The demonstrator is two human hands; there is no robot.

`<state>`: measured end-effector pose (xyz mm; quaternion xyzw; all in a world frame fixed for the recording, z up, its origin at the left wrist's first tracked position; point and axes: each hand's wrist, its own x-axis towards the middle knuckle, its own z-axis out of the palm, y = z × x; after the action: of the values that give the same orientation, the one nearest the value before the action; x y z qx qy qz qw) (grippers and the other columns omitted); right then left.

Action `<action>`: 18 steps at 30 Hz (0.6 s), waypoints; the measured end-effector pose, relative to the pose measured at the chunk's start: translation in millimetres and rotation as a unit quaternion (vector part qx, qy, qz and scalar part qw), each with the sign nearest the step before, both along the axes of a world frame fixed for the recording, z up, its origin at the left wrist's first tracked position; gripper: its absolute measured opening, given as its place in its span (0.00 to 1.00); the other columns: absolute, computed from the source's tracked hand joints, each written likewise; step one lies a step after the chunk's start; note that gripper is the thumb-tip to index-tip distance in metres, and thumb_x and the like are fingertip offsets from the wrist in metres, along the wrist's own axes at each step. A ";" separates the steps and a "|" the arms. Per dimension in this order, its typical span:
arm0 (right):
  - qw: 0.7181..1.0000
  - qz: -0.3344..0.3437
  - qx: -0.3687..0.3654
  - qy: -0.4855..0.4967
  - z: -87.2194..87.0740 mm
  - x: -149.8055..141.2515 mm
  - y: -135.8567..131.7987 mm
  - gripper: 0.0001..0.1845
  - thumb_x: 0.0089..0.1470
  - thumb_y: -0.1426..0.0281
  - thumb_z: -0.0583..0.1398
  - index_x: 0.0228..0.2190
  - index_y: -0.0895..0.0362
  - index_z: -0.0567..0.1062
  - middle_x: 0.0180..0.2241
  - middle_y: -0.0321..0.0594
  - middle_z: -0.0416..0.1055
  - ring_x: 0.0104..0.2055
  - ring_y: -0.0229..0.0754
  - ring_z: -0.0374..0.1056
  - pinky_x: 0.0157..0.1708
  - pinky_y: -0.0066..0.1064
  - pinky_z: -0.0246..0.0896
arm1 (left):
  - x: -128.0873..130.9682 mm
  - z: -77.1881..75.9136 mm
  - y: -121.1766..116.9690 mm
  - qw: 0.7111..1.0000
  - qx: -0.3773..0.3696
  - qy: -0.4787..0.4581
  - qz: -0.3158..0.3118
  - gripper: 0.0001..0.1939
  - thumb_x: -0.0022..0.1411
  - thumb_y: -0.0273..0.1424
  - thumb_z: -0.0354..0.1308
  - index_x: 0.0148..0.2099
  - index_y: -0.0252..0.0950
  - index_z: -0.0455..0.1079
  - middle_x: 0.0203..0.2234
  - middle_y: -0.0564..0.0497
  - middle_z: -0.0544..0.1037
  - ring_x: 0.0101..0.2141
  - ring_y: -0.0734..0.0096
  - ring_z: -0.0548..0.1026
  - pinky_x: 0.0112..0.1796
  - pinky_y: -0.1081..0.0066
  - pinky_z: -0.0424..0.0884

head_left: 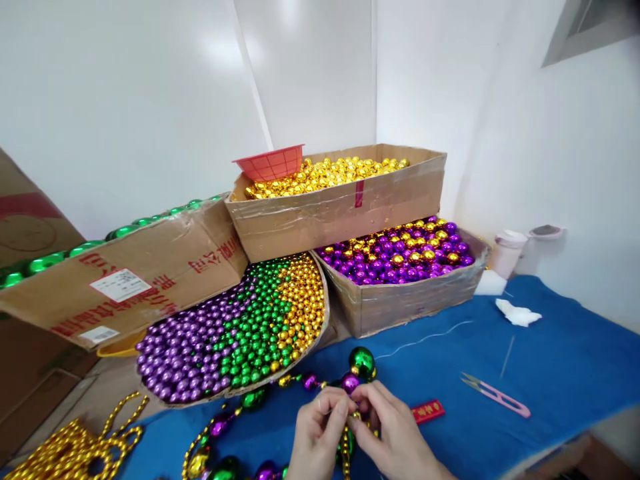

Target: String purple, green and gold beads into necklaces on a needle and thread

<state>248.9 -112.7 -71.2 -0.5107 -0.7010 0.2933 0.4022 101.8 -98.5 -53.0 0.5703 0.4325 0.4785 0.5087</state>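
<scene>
Close together at the front of the blue cloth, my left hand (323,427) and my right hand (387,427) pinch a bead strand (345,453) with small gold beads. The fingertips hide exactly where each grips it. Just beyond them lie a large green ball bead (362,363) and a purple bead (349,382). More of the strung necklace, with green, purple and gold beads, curves around to the left, where a large gold bead (199,460) shows. A red paper tag (428,411) lies right of my right hand.
Pink thread snips (495,395) and white tissue (518,312) lie on the blue cloth (425,360). Behind stand boxes of purple-gold beads (400,313) and gold beads (340,220) with a red basket (273,163). A tray of small beads (240,333) is left; gold bead strings (75,450) lie front left.
</scene>
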 end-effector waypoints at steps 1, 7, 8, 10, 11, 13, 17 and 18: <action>1.000 0.001 0.009 -0.002 0.3 -1.1 1.6 0.04 0.57 0.69 0.55 0.34 0.55 0.70 0.31 0.35 0.69 0.30 0.35 0.67 0.28 0.24 0.62 | 0.9 -0.1 -0.7 1.000 0.012 0.003 -0.001 0.15 0.59 0.40 0.58 0.26 0.35 0.74 0.27 0.48 0.74 0.30 0.65 0.71 0.34 0.71 0.66; 0.995 0.028 0.068 -0.075 -1.1 4.7 5.8 0.10 0.61 0.68 0.54 0.27 0.55 0.67 0.26 0.31 0.67 0.28 0.31 0.65 0.27 0.20 0.57 | -0.6 -0.3 -3.2 0.998 0.043 0.030 0.024 0.14 0.59 0.39 0.58 0.26 0.36 0.74 0.27 0.47 0.74 0.30 0.64 0.72 0.35 0.70 0.66; 0.991 0.036 0.084 -0.101 -0.3 7.9 6.7 0.09 0.60 0.69 0.54 0.27 0.55 0.67 0.27 0.32 0.67 0.28 0.32 0.65 0.28 0.21 0.56 | -1.2 1.0 -3.0 0.998 0.042 0.033 0.023 0.14 0.59 0.39 0.58 0.26 0.36 0.74 0.27 0.47 0.75 0.31 0.63 0.72 0.35 0.70 0.66; 0.979 0.048 0.119 -0.156 3.7 18.2 12.3 0.07 0.58 0.72 0.55 0.27 0.54 0.69 0.27 0.33 0.68 0.29 0.35 0.65 0.30 0.25 0.55 | -2.3 4.2 -1.8 0.998 0.036 0.051 0.005 0.14 0.59 0.38 0.58 0.26 0.36 0.75 0.28 0.47 0.75 0.31 0.63 0.72 0.35 0.70 0.66; 0.973 0.049 0.135 -0.181 7.0 26.2 17.7 0.06 0.57 0.73 0.56 0.28 0.54 0.70 0.27 0.34 0.69 0.30 0.37 0.64 0.32 0.28 0.54 | -2.7 5.6 -1.0 0.997 0.032 0.063 -0.010 0.14 0.60 0.38 0.58 0.26 0.36 0.75 0.28 0.47 0.75 0.31 0.63 0.72 0.35 0.70 0.66; 0.964 0.033 0.155 -0.212 15.7 49.2 34.0 0.07 0.55 0.75 0.57 0.29 0.52 0.72 0.27 0.36 0.69 0.31 0.40 0.63 0.34 0.32 0.52 | -3.0 6.1 0.7 0.996 0.023 0.079 -0.032 0.14 0.60 0.37 0.58 0.25 0.35 0.74 0.27 0.47 0.75 0.30 0.64 0.71 0.35 0.70 0.65; 0.968 -0.061 0.140 -0.198 34.3 107.0 66.0 0.14 0.55 0.81 0.52 0.34 0.53 0.74 0.32 0.43 0.70 0.35 0.43 0.63 0.35 0.34 0.51 | -2.0 -3.1 3.2 0.998 -0.006 0.059 0.011 0.16 0.58 0.40 0.59 0.24 0.35 0.73 0.24 0.50 0.74 0.28 0.67 0.69 0.33 0.72 0.63; 0.971 -0.084 0.128 -0.185 37.1 116.3 67.5 0.16 0.56 0.81 0.51 0.37 0.53 0.74 0.35 0.46 0.70 0.37 0.45 0.63 0.35 0.35 0.51 | -1.6 -6.1 3.7 0.998 -0.020 0.051 0.031 0.16 0.58 0.41 0.59 0.25 0.35 0.73 0.24 0.50 0.73 0.28 0.67 0.68 0.33 0.72 0.62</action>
<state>365.2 -45.2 -34.1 -0.5575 -0.7495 0.0665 0.3507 100.2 -94.8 -59.1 0.5703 0.4850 0.4557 0.4816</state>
